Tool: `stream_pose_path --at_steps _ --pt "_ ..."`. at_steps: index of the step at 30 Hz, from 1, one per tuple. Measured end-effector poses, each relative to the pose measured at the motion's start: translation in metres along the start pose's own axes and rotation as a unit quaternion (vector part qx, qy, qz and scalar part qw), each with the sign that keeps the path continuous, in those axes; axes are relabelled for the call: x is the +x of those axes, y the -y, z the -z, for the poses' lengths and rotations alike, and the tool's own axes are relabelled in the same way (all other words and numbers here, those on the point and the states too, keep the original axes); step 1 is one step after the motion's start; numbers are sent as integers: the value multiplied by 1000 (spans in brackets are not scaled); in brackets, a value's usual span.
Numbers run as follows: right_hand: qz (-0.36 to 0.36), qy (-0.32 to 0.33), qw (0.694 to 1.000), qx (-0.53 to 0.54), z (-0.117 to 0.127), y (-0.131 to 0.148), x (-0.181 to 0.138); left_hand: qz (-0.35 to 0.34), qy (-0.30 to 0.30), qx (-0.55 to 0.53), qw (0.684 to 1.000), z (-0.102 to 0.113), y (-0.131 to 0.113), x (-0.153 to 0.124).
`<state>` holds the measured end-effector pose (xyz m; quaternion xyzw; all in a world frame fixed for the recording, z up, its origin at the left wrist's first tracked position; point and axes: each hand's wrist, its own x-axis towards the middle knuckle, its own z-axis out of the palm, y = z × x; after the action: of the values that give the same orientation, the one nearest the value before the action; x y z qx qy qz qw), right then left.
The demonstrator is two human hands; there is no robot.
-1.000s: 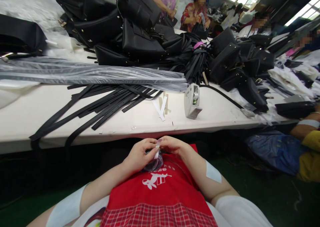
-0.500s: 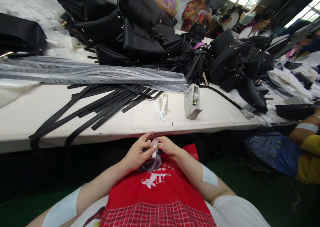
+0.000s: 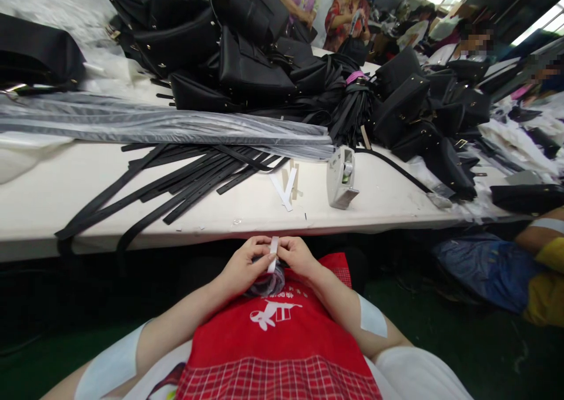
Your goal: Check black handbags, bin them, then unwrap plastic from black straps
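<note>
My left hand [image 3: 245, 264] and my right hand [image 3: 299, 255] meet close together in front of the apron, just below the table's front edge. Between them a narrow white strip [image 3: 273, 254] stands upright, pinched by the fingers of both. The strip lies against a rolled-up strap in clear plastic [image 3: 269, 283], dark grey in look, which the hands hold from its two sides. Its far side is hidden by the fingers. Beyond the hands, two more white strips [image 3: 288, 190] lie on the white table [image 3: 238, 200] beside beige ones.
A tape dispenser [image 3: 340, 180] stands right of the strips. Black straps [image 3: 194, 180] fan out at the left, some hanging over the edge. Behind them lie plastic-wrapped long straps [image 3: 176, 127] and piled black bags [image 3: 255, 71]. A co-worker's arm [image 3: 544, 232] is at the right.
The fingers of my left hand have folded down, and the white strip stands straighter against the rolled strap. The whole view has shifted slightly.
</note>
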<state>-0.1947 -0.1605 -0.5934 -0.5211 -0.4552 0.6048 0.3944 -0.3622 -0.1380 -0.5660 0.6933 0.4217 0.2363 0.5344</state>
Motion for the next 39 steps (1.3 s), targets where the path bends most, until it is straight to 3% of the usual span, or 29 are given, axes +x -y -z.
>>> stream_pose_path --at_steps 5,12,16,24,28,30,35,39 --pt "61 -50 990 -116 -3 11 -6 94 27 -69 993 -1 -6 -2" --pt "42 51 987 -144 16 41 -9 83 -56 -127 987 -12 -16 -6" --pt "6 134 987 -90 29 50 -13 75 -33 -132 988 -17 -16 -4" --pt "-58 132 983 -114 29 43 -5 70 20 -88 994 -13 -16 -5" --pt "34 105 971 -210 24 47 -12 182 152 -142 961 -3 -13 -1" --pt "114 109 949 -271 23 51 -18 192 182 -219 939 5 -13 2" --pt "267 91 893 -351 21 58 -35 200 125 -344 909 17 -22 14" --pt "276 49 902 -328 34 70 -36 182 107 -298 931 12 -24 24"
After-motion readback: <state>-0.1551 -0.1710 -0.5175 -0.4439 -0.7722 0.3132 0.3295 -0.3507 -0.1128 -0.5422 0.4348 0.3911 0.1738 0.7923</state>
